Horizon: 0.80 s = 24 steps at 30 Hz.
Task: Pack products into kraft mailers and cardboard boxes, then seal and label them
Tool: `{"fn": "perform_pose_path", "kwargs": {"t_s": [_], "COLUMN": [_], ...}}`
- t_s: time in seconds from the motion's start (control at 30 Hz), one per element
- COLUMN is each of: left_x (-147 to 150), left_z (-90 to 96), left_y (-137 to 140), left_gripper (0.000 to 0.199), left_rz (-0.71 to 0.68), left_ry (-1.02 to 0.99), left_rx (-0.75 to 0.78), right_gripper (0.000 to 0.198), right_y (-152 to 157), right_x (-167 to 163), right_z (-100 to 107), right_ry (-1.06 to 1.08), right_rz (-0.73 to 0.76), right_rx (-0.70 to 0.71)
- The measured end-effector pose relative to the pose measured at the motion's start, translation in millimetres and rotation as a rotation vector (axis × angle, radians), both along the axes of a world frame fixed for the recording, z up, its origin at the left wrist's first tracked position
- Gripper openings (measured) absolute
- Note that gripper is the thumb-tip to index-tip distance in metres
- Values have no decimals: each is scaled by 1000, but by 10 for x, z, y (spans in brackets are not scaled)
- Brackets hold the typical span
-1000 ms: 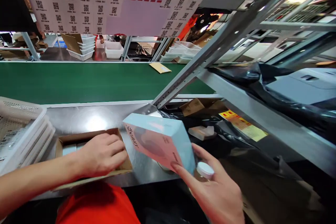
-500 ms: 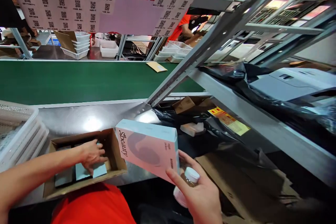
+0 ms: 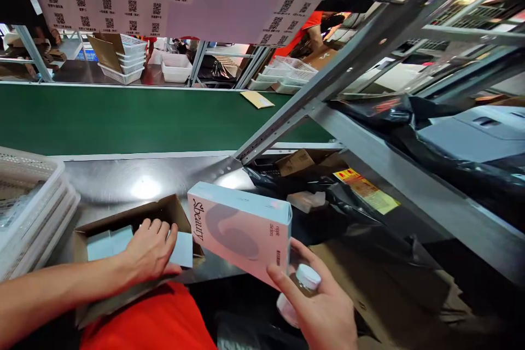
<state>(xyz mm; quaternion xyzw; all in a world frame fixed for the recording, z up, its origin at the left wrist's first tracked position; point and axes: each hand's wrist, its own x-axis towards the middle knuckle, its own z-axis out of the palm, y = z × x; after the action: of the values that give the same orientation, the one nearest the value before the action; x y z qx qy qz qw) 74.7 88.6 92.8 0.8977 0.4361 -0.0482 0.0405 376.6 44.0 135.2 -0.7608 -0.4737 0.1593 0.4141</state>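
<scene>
My left hand [image 3: 152, 246] is inside an open cardboard box [image 3: 139, 292], fingers curled over a small light-blue box [image 3: 182, 250] at its right end. More light-blue boxes [image 3: 110, 243] sit in the left part of the carton, partly covered by my forearm. My right hand [image 3: 322, 306] grips a pink and light-blue carton [image 3: 240, 235] printed "Sbeauty" by its right end, thumb on the front and fingers behind. Against that palm rests a small bottle [image 3: 307, 278] with a white cap, its lower part pinkish.
Stacked white plastic baskets [image 3: 36, 219] stand at the left. A green conveyor belt [image 3: 123, 120] runs beyond the metal table, carrying a yellow envelope [image 3: 257, 99]. A slanted metal frame [image 3: 320, 87] crosses at right, above flattened cardboard [image 3: 369, 284]. A person in red [image 3: 309, 30] is across the belt.
My left hand has shifted right in the carton and closed on a light-blue box, now higher and tilted. The carton has tipped toward me. My right hand keeps its hold; the view shifted slightly.
</scene>
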Motion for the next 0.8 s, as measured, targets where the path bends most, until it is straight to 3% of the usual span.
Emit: {"fn": "perform_pose_path", "kwargs": {"t_s": [0.17, 0.33, 0.4, 0.63, 0.8], "left_x": [9, -82, -41, 221, 74], "left_z": [253, 667, 751, 749, 697], "left_y": [-75, -89, -67, 74, -58], "left_gripper": [91, 74, 69, 72, 70], "left_rz": [54, 499, 604, 576, 536], "left_ry": [-15, -43, -60, -95, -79], "left_rx": [-60, -113, -145, -124, -104], "right_gripper": [76, 77, 78, 84, 84], "right_y": [57, 65, 69, 67, 32], "right_x": [-78, -99, -106, -144, -127], "right_z": [102, 128, 135, 197, 147], "right_ry": [25, 13, 19, 29, 81], "right_rz": [12, 24, 19, -25, -38], "right_rx": [-21, -26, -29, -59, -39]}}
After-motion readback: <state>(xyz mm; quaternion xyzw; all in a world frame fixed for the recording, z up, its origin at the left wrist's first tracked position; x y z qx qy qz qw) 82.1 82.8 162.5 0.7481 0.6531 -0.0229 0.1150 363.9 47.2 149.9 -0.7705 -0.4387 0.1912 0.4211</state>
